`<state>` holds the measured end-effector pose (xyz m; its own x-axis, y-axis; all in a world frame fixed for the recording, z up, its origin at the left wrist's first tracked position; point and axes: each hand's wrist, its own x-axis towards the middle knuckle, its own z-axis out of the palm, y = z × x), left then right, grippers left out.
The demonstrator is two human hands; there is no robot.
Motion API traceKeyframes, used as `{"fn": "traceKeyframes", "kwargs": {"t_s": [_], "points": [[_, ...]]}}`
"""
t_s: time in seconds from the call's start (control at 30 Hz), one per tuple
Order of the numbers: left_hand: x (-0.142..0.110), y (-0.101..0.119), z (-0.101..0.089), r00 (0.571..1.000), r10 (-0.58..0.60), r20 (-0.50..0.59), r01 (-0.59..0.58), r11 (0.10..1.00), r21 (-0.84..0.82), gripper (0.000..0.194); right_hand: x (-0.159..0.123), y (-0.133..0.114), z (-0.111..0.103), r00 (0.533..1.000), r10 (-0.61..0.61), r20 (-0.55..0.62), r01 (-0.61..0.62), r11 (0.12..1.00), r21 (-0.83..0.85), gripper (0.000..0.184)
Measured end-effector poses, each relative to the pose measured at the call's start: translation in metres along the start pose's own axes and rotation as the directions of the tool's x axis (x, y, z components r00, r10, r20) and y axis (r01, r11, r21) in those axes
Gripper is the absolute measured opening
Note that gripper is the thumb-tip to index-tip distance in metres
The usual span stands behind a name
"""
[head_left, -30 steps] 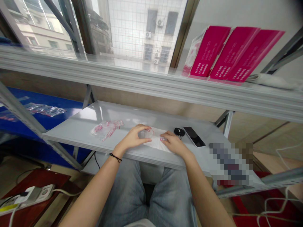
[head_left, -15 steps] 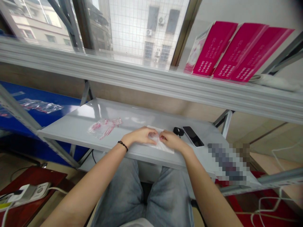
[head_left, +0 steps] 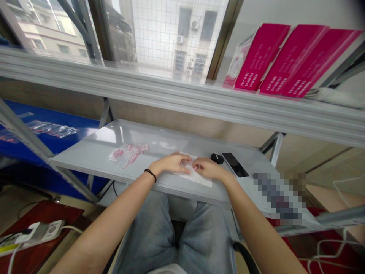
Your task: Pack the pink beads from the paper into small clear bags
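Note:
Above a white sheet (head_left: 204, 181) on the grey shelf, my left hand (head_left: 172, 163) is curved round a small clear plastic bag (head_left: 186, 163), thumb below and fingers above. My right hand (head_left: 210, 168) faces it, its fingertips pinched together at the bag's right edge, where a bit of pink shows. What exactly lies between those fingertips is too small to make out. To the left of both hands rests a loose pile of clear plastic bags with pink strips (head_left: 128, 153).
Right of my hands lie a small black object (head_left: 217, 158) and a phone (head_left: 235, 164). A blurred-out item (head_left: 278, 196) is farther right. Pink boxes (head_left: 262, 57) stand on the upper shelf (head_left: 171, 89). Flat clear packets (head_left: 54, 128) lie on a blue surface at left.
The view has shifted slightly, so the shelf and its contents appear a little farther right. Both hands keep nearly the same pose around the small bag.

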<state>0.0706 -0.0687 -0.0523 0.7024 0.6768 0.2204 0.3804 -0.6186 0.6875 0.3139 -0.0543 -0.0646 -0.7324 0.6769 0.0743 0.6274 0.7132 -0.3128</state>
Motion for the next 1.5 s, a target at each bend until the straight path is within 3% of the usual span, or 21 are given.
{"fn": "traceKeyframes", "kwargs": {"t_s": [0.4, 0.7, 0.9, 1.13, 1.5], "points": [[-0.003, -0.007, 0.003, 0.999, 0.036, -0.033, -0.037, 0.999, -0.028, 0.038, -0.006, -0.005, 0.001, 1.0, -0.011, -0.024, 0.011, 1.0, 0.027, 0.023], [-0.006, -0.007, 0.005, 0.998, 0.037, -0.05, -0.039, 0.999, -0.024, 0.036, -0.02, -0.01, 0.01, 0.991, 0.045, -0.129, -0.04, 0.998, 0.045, 0.018], [-0.004, -0.006, 0.006, 0.999, 0.025, -0.033, -0.024, 0.999, 0.037, 0.037, -0.01, -0.005, 0.004, 0.997, 0.048, -0.064, -0.046, 0.998, 0.042, 0.011], [-0.002, -0.007, 0.006, 0.999, 0.035, -0.031, -0.035, 0.999, 0.029, 0.037, -0.002, -0.009, -0.005, 1.0, 0.015, 0.014, -0.015, 1.0, 0.018, 0.015], [-0.002, -0.006, 0.006, 0.999, 0.029, -0.021, -0.028, 0.998, 0.053, 0.036, -0.005, -0.009, -0.005, 1.0, 0.024, 0.019, -0.024, 1.0, 0.01, 0.014]]}}
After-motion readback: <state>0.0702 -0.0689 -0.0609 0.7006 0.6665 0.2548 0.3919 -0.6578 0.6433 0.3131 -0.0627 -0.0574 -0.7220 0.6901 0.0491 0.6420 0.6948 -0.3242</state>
